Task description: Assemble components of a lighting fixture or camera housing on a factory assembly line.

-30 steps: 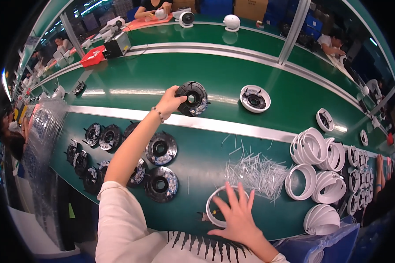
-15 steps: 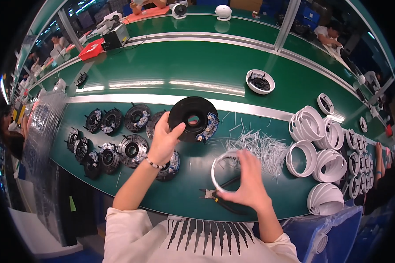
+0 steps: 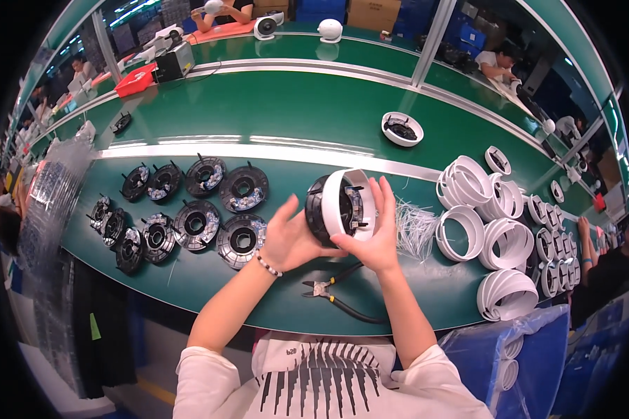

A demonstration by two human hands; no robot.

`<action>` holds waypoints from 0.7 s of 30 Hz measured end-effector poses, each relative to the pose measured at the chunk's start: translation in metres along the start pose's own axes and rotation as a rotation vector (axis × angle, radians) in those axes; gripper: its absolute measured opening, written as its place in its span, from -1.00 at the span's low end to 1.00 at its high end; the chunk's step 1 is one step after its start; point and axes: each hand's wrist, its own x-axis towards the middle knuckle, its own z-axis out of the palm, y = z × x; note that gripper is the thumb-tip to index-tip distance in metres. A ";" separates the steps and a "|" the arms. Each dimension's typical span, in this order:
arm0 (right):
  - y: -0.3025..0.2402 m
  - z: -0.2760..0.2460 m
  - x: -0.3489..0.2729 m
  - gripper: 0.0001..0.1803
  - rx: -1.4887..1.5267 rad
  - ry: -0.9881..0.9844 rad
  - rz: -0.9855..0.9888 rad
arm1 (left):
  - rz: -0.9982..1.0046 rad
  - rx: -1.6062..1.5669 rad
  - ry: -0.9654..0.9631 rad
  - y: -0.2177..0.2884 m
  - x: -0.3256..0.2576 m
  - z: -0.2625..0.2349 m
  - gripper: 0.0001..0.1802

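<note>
Both hands hold one assembly in the air above the near middle of the green table. The left hand cups a black round disc part from behind and below, fingers clenched around its back edge. The right hand grasps a white plastic ring that sits pressed against the black part, thumb under the rim and fingers spread up over its far side. The two pieces are tilted on edge, open face toward the right.

If the ring goes on crooked, its inner tabs could miss their seats, and a hard squeeze might bend or snap them. The grip on each side is mostly fingertips, so a slip could drop the pair onto the side cutters lying just below on the table's near edge.

Both forearms rise from the near edge and converge, elbows out, wrists bent inward; the left wrist wears a bead bracelet.

More black disc parts lie in rows toward the left edge, white rings are stacked toward the right edge, and a heap of thin white ties lies just beside the hands.
</note>
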 end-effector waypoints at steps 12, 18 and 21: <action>0.001 -0.008 -0.001 0.39 -0.241 -0.228 -0.084 | 0.021 -0.156 0.364 -0.005 0.011 -0.005 -0.30; -0.002 -0.009 -0.006 0.39 -0.328 -0.209 -0.081 | 0.099 -0.098 0.490 -0.017 0.016 -0.010 -0.41; -0.022 -0.005 -0.007 0.34 -0.433 -0.181 -0.144 | 0.117 -0.082 0.412 -0.019 0.018 -0.004 -0.41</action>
